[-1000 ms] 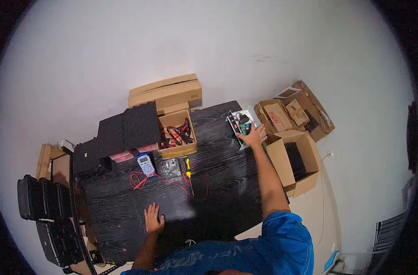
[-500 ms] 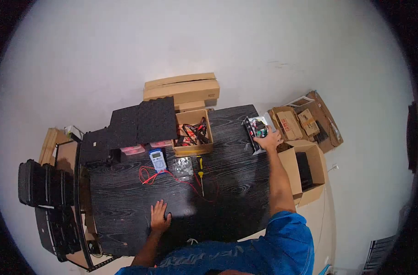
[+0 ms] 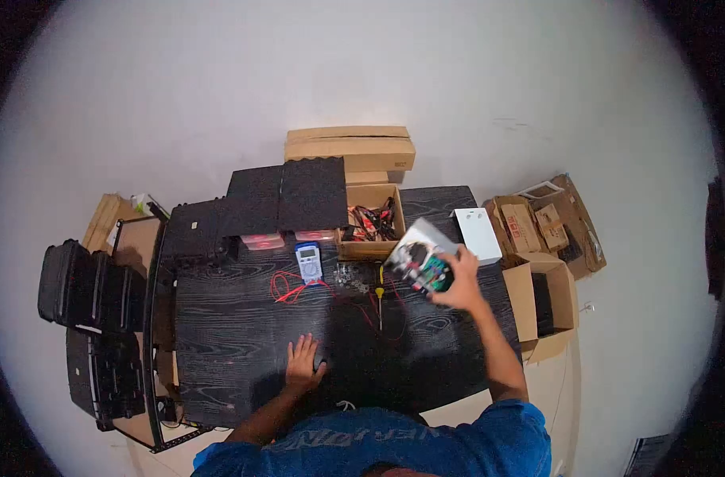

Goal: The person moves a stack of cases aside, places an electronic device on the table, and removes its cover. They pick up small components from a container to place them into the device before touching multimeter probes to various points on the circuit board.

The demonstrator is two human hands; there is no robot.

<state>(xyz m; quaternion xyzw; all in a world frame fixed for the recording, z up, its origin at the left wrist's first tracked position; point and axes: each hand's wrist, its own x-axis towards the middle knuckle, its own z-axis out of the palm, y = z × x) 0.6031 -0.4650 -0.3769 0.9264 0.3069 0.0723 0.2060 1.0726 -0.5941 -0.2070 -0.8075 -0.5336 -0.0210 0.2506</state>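
Observation:
My right hand (image 3: pixel 459 280) grips an opened electronic unit (image 3: pixel 419 258), a metal chassis with a green circuit board and wires, tilted above the table's right half. Behind it a white metal cover (image 3: pixel 478 235) lies on the table. Flat on the black wood-grain table (image 3: pixel 235 334), my left hand (image 3: pixel 303 362) rests with its fingers spread, holding nothing. Beyond it are a blue and white multimeter (image 3: pixel 308 263) with red leads, a clear tray of small parts (image 3: pixel 351 277) and a yellow and black screwdriver (image 3: pixel 380 294).
An open cardboard box (image 3: pixel 396 208) of red and black cables stands at the back, beside black foam-like sheets (image 3: pixel 313 191). Another open box (image 3: pixel 565 306) is off the right edge. Black cases (image 3: pixel 64 282) sit on a rack at left.
My right hand has lifted the electronic unit and brought it left, toward the table's middle. The white cover now shows apart from it. The view has shifted; my left hand still lies on the table.

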